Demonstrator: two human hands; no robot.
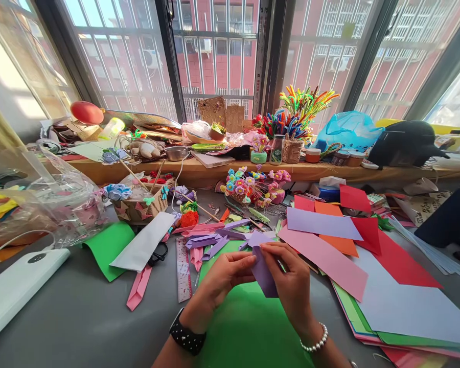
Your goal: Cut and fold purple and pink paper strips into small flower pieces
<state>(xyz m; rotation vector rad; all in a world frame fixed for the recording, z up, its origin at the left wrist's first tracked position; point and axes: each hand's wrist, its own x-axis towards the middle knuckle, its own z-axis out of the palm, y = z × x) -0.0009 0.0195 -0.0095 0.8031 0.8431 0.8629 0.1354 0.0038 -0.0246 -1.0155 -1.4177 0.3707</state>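
Both hands hold one folded piece of purple paper (265, 278) above a green sheet (249, 324). My left hand (230, 273) pinches its left edge between thumb and fingers. With fingertips near its upper end, my right hand (289, 276) grips the other side. Just beyond the hands lies a pile of folded purple paper strips (205, 240), with folded pink strips (197, 257) among them. A ruler (183, 270) rests left of the green sheet, and black-handled scissors (159, 253) lie farther left, partly under a white paper piece (143, 243).
Stacked coloured paper (414, 312) covers the right side, topped by pink (329, 263) and purple (322, 223) pieces. A white power bank (26, 289) lies at left. Behind stand a basket of paper flowers (141, 209) and crocheted flowers (253, 186). A cluttered ledge (199, 171) runs below the windows.
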